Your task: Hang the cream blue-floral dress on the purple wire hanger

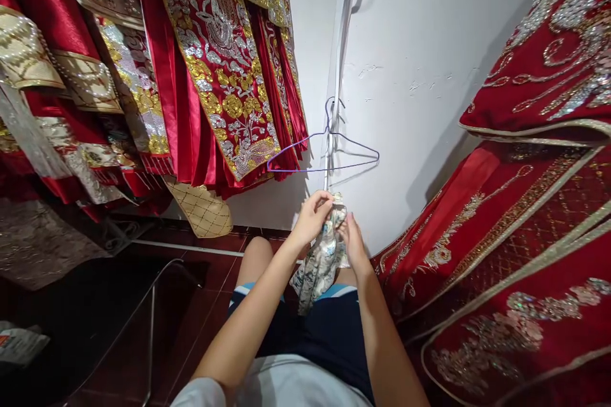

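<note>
Gripping patterned cloth (321,261) between left hand (312,215), right hand (352,240), above lap

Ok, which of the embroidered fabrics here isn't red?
The pale patterned cloth held by both the left hand and right hand over the lap; the hanging garments and draped fabric are red with gold.

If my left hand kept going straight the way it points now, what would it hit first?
The left hand already grips the patterned cloth. Going straight on, it would probably meet the white wall, near the pole holding the wire hanger; depth is hard to judge.
</note>
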A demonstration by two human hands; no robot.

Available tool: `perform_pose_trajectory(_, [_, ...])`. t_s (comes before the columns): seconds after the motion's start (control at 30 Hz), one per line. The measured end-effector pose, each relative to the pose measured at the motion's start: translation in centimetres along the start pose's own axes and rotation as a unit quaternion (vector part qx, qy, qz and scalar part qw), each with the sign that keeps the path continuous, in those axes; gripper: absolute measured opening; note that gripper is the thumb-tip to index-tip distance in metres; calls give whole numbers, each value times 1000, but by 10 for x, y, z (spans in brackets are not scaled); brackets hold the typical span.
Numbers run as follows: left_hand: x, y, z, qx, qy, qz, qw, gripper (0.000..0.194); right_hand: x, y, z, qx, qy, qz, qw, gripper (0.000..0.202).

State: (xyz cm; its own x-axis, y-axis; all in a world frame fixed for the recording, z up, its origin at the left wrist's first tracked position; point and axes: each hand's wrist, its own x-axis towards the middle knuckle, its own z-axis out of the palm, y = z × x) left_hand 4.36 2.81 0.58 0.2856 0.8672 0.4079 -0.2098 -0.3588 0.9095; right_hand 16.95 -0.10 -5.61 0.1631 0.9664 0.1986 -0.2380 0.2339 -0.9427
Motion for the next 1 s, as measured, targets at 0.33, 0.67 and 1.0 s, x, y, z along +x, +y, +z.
perform_pose_trajectory(0.33, [-10, 15, -64, 146, -238, -137, 950, 51, 14, -47, 14, 2, -165, 87, 982, 35])
perform_pose_trajectory(0.67, [-19, -9, -134, 520, -243, -225, 788, 58, 61, -98, -26, -216, -119, -147, 958, 16])
perform_pose_trajectory(1.0, [12, 46, -151, 635, -83, -7, 768, 39, 159, -52, -28, -402, -15, -173, 899, 34])
